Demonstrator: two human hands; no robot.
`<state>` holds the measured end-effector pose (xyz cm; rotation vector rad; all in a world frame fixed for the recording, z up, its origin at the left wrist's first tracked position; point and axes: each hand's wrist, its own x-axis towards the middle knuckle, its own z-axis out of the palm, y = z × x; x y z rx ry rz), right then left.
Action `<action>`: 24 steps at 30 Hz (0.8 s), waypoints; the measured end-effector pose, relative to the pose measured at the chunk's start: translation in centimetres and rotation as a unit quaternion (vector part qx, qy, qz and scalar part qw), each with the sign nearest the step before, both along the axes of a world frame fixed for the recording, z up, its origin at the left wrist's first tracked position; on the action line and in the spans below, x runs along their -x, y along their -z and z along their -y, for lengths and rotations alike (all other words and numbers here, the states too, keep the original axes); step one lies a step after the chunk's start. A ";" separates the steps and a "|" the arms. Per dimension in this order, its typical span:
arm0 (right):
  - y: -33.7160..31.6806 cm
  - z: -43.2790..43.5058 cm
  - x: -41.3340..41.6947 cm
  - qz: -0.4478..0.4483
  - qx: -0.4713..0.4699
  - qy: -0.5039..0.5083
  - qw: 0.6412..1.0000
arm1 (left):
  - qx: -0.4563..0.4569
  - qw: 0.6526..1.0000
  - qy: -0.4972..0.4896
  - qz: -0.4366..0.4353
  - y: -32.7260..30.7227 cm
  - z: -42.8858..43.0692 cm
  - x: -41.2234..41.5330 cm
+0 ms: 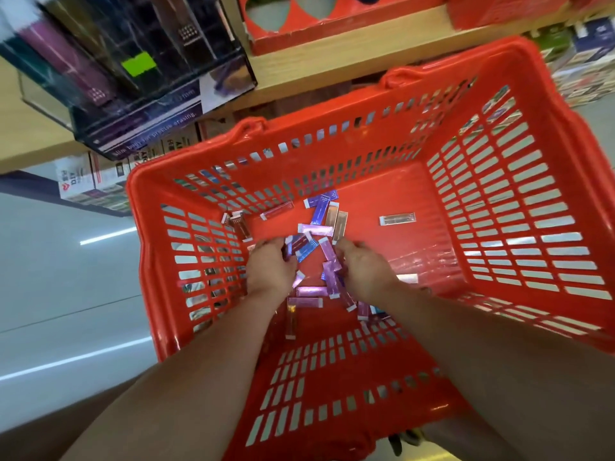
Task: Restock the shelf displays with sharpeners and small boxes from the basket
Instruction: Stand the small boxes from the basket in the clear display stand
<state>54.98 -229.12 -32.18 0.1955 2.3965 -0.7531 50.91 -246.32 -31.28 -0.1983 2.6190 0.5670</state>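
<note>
A red plastic basket (499, 227) fills the middle of the view. Several small shiny boxes (316, 229), purple, blue and pinkish-brown, lie scattered on its floor. Both my hands reach down into it. My left hand (270, 267) curls its fingers over a few boxes at the left of the pile. My right hand (364, 266) curls over purple boxes (331, 277) at the pile's right side. One silver-pink box (397, 219) lies apart toward the right. Whether either hand has a firm hold is hard to tell, since the fingertips are hidden.
A wooden shelf (332, 66) runs above the basket, carrying a dark display box (139, 94) at left and a red cardboard display tray (299, 28) with round cut-outs. Stacked cartons (86, 181) sit under the shelf at left. Grey floor lies to the left.
</note>
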 end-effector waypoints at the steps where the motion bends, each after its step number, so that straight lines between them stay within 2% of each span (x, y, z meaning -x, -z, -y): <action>1: -0.2 0.2 0.3 0.010 0.016 0.044 0.999 | -0.034 0.998 -0.058 0.016 -0.1 -0.1 0.3; 2: -0.6 0.4 0.8 0.029 0.053 0.109 0.992 | -0.097 0.984 -0.149 0.034 -0.4 -0.3 0.6; 3: -0.8 0.6 1.2 0.053 0.110 0.195 0.973 | -0.178 0.951 -0.247 0.061 -0.9 -0.6 0.8; 5: -1.8 1.0 2.0 0.127 0.253 0.369 0.885 | -0.338 0.851 -0.380 0.133 -2.3 -1.4 1.0; 6: -2.3 1.2 2.4 0.160 0.312 0.420 0.837 | -0.390 0.813 -0.400 0.161 -3.3 -1.9 1.0; 7: -2.7 1.3 2.6 0.188 0.357 0.445 0.800 | -0.423 0.791 -0.405 0.176 -4.1 -2.4 1.0; 10: -4.9 1.3 3.0 0.241 0.458 0.438 0.736 | -0.472 0.767 -0.407 0.155 -6.1 -3.5 0.6; 11: -5.8 1.3 3.1 0.249 0.471 0.431 0.728 | -0.475 0.769 -0.407 0.134 -6.4 -3.8 0.4; 12: -6.7 1.3 3.1 0.246 0.473 0.419 0.735 | -0.474 0.776 -0.402 0.113 -6.8 -4.0 0.1; 15: -9.4 1.3 3.0 0.206 0.462 0.385 0.772 | -0.461 0.799 -0.382 0.055 -8.3 -4.8 -0.5; 18: -11.8 1.5 2.5 0.175 0.509 0.373 0.756 | -0.458 0.806 -0.374 0.024 -10.2 -5.5 -0.7; 21: -13.9 1.6 1.7 0.147 0.554 0.365 0.733 | -0.486 0.786 -0.380 0.019 -12.6 -5.7 -0.7; 24: -15.3 1.5 1.0 0.109 0.545 0.332 0.762 | -0.525 0.768 -0.365 0.016 -15.0 -5.2 -0.7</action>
